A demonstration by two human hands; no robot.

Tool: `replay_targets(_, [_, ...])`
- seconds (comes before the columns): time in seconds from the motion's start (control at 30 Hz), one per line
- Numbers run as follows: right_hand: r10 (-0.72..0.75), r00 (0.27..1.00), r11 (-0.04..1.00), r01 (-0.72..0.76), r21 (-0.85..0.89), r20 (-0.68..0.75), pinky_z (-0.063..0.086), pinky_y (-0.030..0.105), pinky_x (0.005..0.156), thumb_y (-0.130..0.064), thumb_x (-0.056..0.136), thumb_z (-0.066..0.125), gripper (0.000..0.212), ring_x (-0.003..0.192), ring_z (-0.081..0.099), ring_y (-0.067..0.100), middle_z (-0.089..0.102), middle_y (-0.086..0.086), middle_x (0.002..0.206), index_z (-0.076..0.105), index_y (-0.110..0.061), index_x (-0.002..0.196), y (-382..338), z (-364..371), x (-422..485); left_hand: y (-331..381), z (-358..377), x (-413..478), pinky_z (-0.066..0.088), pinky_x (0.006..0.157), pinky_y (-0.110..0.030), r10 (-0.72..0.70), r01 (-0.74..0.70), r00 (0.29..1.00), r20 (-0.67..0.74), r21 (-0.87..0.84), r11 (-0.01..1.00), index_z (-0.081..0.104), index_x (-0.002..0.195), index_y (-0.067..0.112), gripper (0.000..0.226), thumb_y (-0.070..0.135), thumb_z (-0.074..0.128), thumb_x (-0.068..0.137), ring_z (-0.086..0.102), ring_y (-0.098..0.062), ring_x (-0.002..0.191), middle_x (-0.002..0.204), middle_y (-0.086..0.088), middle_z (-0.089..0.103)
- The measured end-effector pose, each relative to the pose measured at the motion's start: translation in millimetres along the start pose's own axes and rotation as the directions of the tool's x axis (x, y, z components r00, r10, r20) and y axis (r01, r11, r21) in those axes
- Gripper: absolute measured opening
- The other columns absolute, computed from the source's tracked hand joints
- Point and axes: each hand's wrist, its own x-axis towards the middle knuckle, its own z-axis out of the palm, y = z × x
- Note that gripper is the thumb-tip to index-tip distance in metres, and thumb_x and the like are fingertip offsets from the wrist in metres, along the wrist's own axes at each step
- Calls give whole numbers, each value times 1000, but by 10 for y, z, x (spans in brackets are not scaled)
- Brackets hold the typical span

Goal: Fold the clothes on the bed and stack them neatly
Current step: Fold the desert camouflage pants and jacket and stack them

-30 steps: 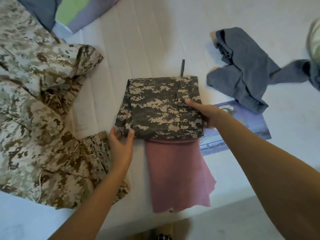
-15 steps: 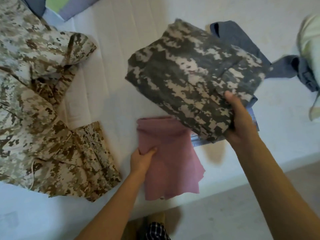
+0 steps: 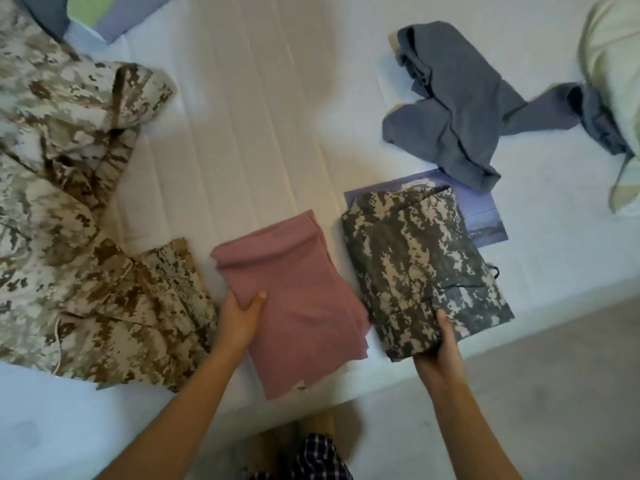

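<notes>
A folded grey camouflage garment [image 3: 422,268] lies near the bed's front edge, on top of a blue printed sheet [image 3: 485,216]. My right hand [image 3: 441,348] grips its near edge. To its left lies a folded pink cloth [image 3: 298,292], and my left hand [image 3: 240,317] holds its left side, thumb on top. A large tan desert-camouflage garment [image 3: 69,209] sprawls unfolded at the left. A crumpled grey-blue garment [image 3: 457,102] lies at the back right.
The white mattress [image 3: 249,133] has its front edge running just below my hands. A pale yellow-green cloth [image 3: 613,71] sits at the far right, and a pillow with green and lilac stripes [image 3: 104,12] at the top left. Grey floor [image 3: 519,410] lies below.
My right hand lifted the grey camouflage garment off the pink cloth, carried it right and set it on the blue sheet. My left hand moved onto the pink cloth and gripped it.
</notes>
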Motion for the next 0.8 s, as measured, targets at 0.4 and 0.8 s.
replay_targets(0.4, [-830,551,324,354,-878,-84,32,49,109,-31,83,69,71,134,34,35,39,17,141,34,-6,139,-46,84,-296,156,313,-241,18,113,-53,668,-592,706,234,713,375,49,134,15,40,25,48,95,30,-30,139,149,-10,37])
replay_targets(0.8, [-6,636,-727,527,-440,771,4,54,112,-38,96,45,63,145,12,29,15,1,156,20,-14,149,1010,602,-145,214,124,310,-16,112,-48,303,-494,867,397,767,409,1,150,27,85,56,50,87,-14,-14,144,157,2,-14])
